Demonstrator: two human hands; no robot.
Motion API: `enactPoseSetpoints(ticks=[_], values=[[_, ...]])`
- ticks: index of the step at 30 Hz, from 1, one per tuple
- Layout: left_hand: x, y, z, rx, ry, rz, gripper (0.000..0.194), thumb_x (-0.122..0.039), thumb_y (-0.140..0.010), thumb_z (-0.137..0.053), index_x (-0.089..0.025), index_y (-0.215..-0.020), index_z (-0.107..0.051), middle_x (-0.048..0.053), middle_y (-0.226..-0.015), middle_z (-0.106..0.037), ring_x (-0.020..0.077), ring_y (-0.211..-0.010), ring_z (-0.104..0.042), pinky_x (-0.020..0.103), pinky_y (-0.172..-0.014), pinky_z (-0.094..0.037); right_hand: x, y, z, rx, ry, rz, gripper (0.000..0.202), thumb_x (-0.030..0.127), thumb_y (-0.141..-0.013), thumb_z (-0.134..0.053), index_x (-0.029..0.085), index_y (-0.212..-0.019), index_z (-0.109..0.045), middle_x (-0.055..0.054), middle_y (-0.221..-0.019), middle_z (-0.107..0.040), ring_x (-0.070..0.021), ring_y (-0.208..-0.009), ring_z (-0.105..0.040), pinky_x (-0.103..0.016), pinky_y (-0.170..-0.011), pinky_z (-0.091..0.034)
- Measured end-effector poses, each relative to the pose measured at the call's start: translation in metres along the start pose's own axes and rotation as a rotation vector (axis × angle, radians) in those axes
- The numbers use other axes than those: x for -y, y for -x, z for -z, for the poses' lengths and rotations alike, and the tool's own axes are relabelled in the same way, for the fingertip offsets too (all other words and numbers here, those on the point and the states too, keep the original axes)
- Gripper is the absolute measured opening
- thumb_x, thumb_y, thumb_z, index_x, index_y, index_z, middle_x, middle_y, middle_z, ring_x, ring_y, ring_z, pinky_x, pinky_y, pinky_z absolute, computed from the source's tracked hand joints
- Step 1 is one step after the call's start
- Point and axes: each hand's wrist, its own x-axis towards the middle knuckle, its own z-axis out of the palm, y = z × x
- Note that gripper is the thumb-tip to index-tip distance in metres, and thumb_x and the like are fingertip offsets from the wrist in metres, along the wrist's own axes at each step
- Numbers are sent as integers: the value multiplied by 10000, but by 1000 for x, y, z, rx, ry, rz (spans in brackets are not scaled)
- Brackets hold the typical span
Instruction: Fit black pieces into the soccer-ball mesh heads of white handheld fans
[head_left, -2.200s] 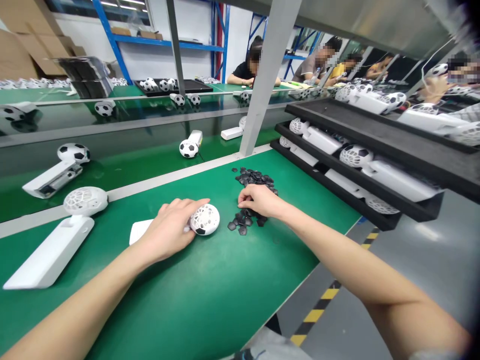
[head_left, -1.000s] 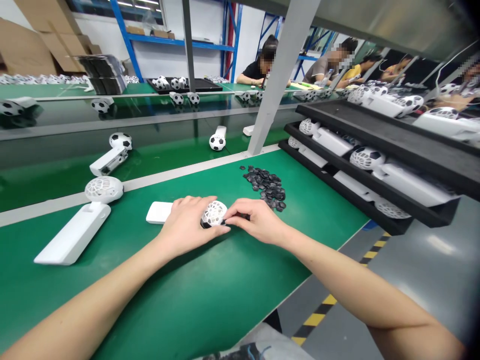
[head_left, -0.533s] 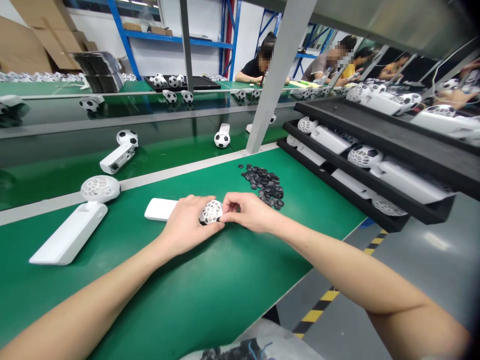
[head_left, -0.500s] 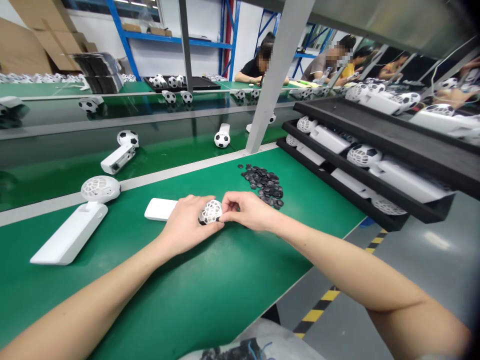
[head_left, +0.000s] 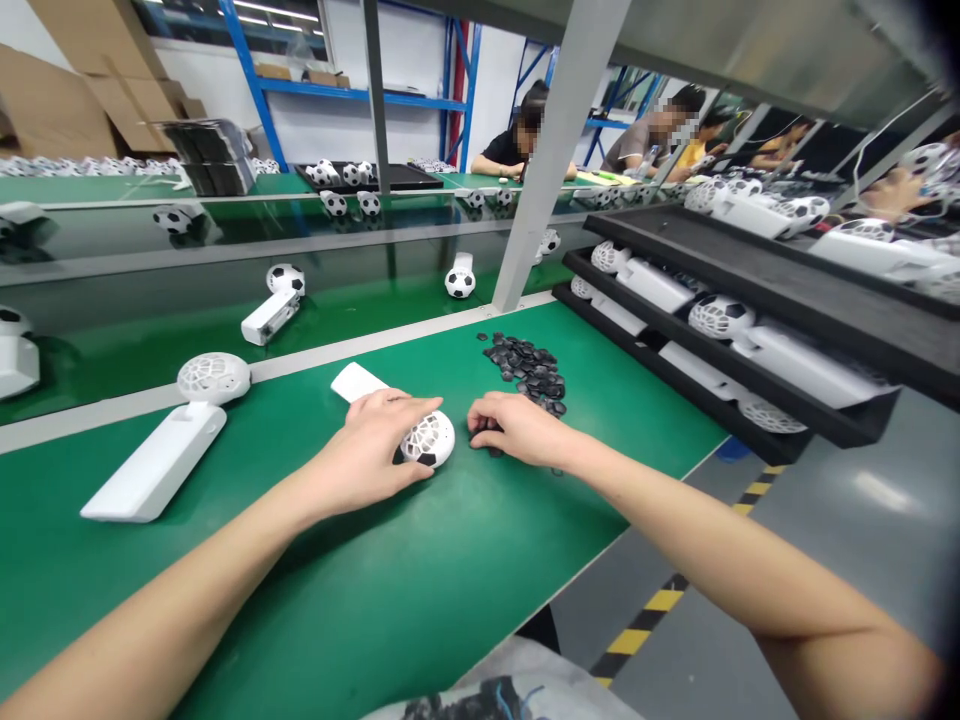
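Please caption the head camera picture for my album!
Left hand on a white lattice ball, right hand beside a pile of black pieces.

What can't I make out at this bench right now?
In the head view:
Where the soccer-ball head joins its white handle: behind the left hand.
How many black pieces are at the right hand: its fingers hide some.
The lower white unit at far left: cut by the picture's edge.

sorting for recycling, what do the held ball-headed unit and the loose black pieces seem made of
Ball-headed unit: probably moulded plastic, smooth white; its soft sheen and fine openwork suggest that. Black pieces: likely plastic, perhaps rubber, semi-matt; their faint highlights fit either.
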Motion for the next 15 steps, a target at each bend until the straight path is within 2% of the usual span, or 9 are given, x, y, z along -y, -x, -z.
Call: enactPoseSetpoints(ticks=[3,6,11,13,15], values=[[-4,2,-9,-47,27,56,671,-413,-724,-584,-239,-1320,-330,71,-1364,-379,316,-1282,-194,531,-1026,-164,2,2,0,-38,31,69,42,177,-751,-607,168,-731,-572,-15,-720,-560,-140,-738,-504,-251,-667,-388],[-3,0,-12,-53,65,74,619,-418,-731,-577,-248,-1288,-367,64,-1343,-409,317,-1311,-145,566,-1037,-94,7,5,1,-71,-55,90,17,174,-785,-565,176,-785,-581,-10,-740,-582,-128,-716,-518,-251,-678,-403],[7,-1,2,156,231,-39,632,-277,-733,-564,-274,-1314,-317,39,-1426,-272,265,-1348,-54,475,-1054,-196,19,10,7,-79,-196,152,92,166,-815,-521,187,-828,-610,-10,-814,-624,-118,-752,-559,-243,-717,-422],[7,-1,4,159,263,-50,626,-243,-715,-564,-256,-1298,-335,38,-1425,-269,251,-1350,-49,444,-1066,-194,23,10,8,-86,-216,175,94,168,-814,-525,185,-825,-616,-9,-806,-632,-117,-750,-566,-240,-713,-427],[3,-1,2,123,281,-24,583,-278,-705,-584,-239,-1250,-382,41,-1394,-320,253,-1350,-49,443,-1073,-188,25,9,9,-99,-220,217,105,168,-816,-525,185,-828,-628,-18,-820,-632,-120,-782,-569,-242,-732,-429]])
